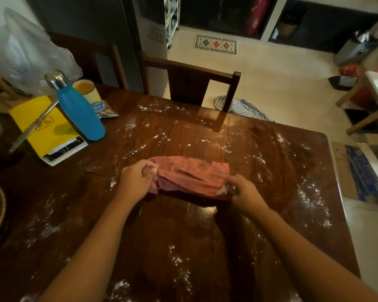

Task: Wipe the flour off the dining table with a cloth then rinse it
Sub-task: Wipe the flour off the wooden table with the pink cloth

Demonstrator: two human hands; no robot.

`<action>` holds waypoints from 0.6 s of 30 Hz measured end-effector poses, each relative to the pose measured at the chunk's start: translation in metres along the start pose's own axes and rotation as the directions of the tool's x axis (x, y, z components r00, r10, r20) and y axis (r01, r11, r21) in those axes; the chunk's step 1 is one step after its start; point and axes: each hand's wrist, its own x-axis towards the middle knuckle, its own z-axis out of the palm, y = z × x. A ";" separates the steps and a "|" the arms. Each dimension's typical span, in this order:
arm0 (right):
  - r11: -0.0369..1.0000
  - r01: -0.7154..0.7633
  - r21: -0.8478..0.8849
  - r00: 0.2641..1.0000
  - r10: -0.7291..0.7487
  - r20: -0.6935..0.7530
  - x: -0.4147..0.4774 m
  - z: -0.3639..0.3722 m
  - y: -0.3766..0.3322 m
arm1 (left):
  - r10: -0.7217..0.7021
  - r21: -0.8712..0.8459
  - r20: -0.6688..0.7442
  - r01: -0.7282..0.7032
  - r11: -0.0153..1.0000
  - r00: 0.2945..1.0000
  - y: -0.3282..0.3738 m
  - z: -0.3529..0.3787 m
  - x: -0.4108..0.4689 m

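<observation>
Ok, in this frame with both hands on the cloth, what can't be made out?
Head view only:
- Whether flour also lies under the pink cloth: the cloth covers it.
- The right hand's fingertips: tucked into the cloth's folds.
- The basket: cut off by the left edge, contents dim.
- The packet's print: too small, partly behind the blue bottle.

Both bare forearms reach forward, converging slightly. Left hand [135, 179] fisted, thumb forward, gripping one cloth [190, 173] end. Right hand [242, 190] knuckles up, fingers curled on other end.
</observation>
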 end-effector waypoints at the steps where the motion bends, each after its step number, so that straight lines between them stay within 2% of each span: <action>1: 1.000 -0.008 0.015 1.000 0.008 -0.030 0.008 -0.006 -0.001 | -0.009 0.014 0.004 0.009 1.000 1.000 0.001 -0.002 0.008; 6: 0.999 0.018 0.045 0.984 -0.009 -0.176 0.050 -0.024 -0.006 | -0.035 0.104 -0.023 0.038 0.994 0.999 0.006 -0.007 0.044; 9: 0.999 -0.024 0.049 0.976 0.034 -0.213 0.075 -0.024 -0.001 | -0.032 0.198 -0.041 0.039 0.979 0.999 0.009 -0.002 0.059; 12: 0.995 -0.048 0.083 0.964 0.068 -0.258 0.093 -0.019 0.001 | -0.056 0.190 -0.058 0.066 0.979 0.997 0.012 0.006 0.064; 15: 0.983 -0.056 0.173 0.963 0.099 -0.252 0.093 -0.011 -0.006 | -0.084 0.141 -0.037 0.089 0.986 0.996 0.010 0.015 0.065; 18: 0.977 -0.127 0.173 0.969 0.160 -0.187 0.085 0.005 0.000 | -0.163 0.256 -0.010 0.160 0.953 0.987 0.005 0.024 0.059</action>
